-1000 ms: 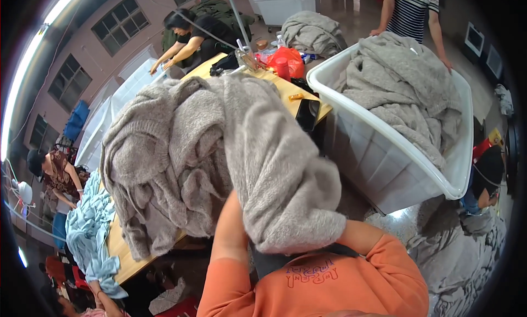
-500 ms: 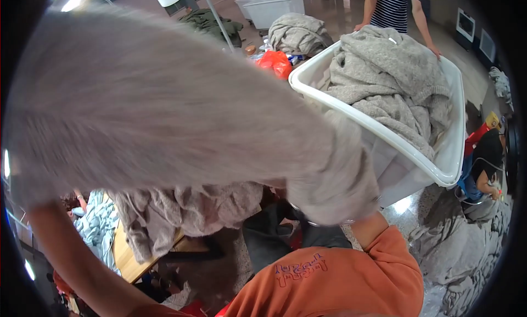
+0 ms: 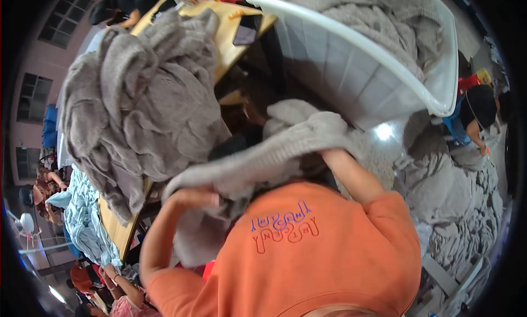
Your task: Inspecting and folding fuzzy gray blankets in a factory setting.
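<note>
A grey-brown knit garment [image 3: 258,155], smeared by motion, stretches across the front of my orange top between my two hands. My left hand [image 3: 198,198] is closed at its left end, its fingers blurred. At the other end, my right hand [image 3: 331,155] reaches into the fabric, which covers its fingers and bunches over them. Part of the garment hangs below my left hand. Just beyond, a heap of the same grey-brown knitwear [image 3: 148,97] lies on the wooden table [image 3: 230,20].
A white tub [image 3: 351,64] full of grey knitwear stands at the far right. A phone [image 3: 247,30] lies on the table's far end. Light blue cloth [image 3: 88,218] is piled at left; more grey garments [image 3: 450,202] lie at right. Other people work on both sides.
The garment, spread high and wide across the view, has come down close to my body. My left arm has dropped and drawn inward. My view has shifted, showing more of the table and heap.
</note>
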`<state>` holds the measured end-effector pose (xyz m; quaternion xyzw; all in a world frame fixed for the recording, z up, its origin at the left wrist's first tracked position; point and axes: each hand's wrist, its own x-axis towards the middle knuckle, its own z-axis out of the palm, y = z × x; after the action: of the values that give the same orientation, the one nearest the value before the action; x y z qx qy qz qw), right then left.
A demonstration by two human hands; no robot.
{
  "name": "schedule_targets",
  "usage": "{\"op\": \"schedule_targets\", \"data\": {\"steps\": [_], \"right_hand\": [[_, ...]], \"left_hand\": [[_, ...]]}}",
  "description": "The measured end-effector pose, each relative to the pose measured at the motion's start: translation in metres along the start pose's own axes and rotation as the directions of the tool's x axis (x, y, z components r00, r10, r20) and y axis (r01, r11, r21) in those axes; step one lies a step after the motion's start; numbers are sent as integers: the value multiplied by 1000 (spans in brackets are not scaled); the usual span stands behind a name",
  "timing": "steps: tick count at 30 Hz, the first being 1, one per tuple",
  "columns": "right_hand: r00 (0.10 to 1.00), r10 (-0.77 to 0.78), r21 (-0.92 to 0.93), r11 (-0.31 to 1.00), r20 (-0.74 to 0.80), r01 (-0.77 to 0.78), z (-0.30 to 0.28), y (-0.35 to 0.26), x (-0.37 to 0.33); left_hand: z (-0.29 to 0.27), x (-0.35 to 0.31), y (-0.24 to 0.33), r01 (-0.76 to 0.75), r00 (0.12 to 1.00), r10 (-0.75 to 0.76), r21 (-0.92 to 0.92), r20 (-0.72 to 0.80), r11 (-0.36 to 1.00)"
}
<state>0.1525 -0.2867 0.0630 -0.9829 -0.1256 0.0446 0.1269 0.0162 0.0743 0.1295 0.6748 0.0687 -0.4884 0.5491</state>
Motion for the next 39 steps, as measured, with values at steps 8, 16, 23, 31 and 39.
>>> {"op": "schedule_targets", "data": {"steps": [8, 16, 23, 31, 39], "right_hand": [[789, 362, 476, 647, 496, -596, 88, 35, 7], [934, 340, 336, 897, -109, -287, 130, 99, -6], [966, 230, 299, 936, -119, -186, 120, 112, -11], [973, 21, 29, 999, 232, -29, -67, -30, 13], [827, -390, 451, 872, 404, 190, 42, -30, -41]], "left_hand": [[14, 100, -134, 36, 602, 165, 233, -782, 972], [-14, 99, -165, 3, 395, 294, 321, -871, 947], [-26, 125, -220, 187, 234, 350, 396, -907, 899], [2, 121, -116, 147, 524, 583, 740, -621, 657], [-19, 111, -105, 201, 522, 237, 388, -820, 900]]}}
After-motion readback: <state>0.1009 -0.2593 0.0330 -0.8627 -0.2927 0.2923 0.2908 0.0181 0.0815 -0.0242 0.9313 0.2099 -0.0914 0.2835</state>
